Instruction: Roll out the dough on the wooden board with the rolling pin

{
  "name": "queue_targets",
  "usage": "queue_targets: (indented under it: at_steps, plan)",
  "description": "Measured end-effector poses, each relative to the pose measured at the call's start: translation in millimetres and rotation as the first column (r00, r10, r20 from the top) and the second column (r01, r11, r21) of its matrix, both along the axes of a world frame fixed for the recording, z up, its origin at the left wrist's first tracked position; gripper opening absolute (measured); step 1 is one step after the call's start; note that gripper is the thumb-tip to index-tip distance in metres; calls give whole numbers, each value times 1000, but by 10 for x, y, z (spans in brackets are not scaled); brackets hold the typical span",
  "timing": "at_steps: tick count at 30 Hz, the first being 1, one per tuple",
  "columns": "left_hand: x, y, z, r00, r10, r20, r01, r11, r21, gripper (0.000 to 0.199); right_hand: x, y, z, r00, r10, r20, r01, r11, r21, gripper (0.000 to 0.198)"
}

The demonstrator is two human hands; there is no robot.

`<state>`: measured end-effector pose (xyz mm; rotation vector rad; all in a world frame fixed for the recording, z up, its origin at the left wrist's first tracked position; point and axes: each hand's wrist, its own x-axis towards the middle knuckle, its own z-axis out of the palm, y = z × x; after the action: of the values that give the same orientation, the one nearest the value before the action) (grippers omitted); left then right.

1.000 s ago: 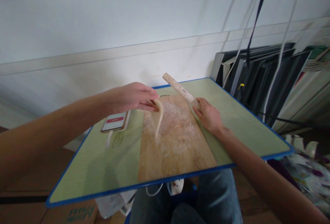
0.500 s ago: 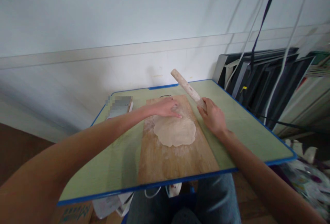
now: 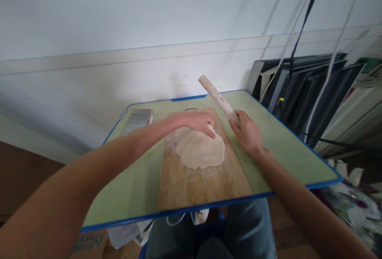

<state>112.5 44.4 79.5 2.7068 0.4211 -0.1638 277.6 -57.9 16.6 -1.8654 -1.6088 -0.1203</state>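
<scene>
A flat, roughly round sheet of dough with a wavy edge lies on a floured wooden board. My left hand reaches across its far side, fingers curled and thumb pressed together with them at the far right edge of the dough. That pinch seems to have the dough's edge in it, and the hand hides part of the far rim. In my right hand, fingers wrap around the lower end of a flour-dusted wooden rolling pin. The pin is raised off the board and tilts up to the left.
The board rests on a green table with blue edging, against a white wall. A blurred flat item lies at the table's back left. Dark panels lean at the right, with cables hanging before them.
My left hand has moved right along the dough's far side, its fingers now drawn together at the edge. My right hand keeps holding the rolling pin almost in the same place.
</scene>
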Motion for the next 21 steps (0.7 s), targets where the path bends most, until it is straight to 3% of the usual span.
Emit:
queue_targets:
  at_steps: [2,6,12,15,18,21]
  plan:
    - [-65,-29,85,1000,-31,-8,31,998,58,23,-2,-5,8,1000,-6,2,6,1000,-8,29]
    - [-243,-256,249,995,-67,77,42,956,290,28,-18,-21,32,1000,-26,-5,26,999,-24,30]
    - [-454,-868,768,986,13,166,-97,856,509,31,-21,-18,27,1000,-21,-6,21,1000,-13,31]
    - [-461,-941,917,966,97,241,-208,845,494,38,-12,-12,9,1000,-29,-7,29,1000,-9,30]
    - [-437,-729,733,952,178,248,-277,847,455,41,-4,-11,-1,999,-34,-3,34,999,-11,31]
    - [-462,-410,348,930,334,154,-359,734,576,43,1,-14,-3,999,-36,8,36,999,-9,32]
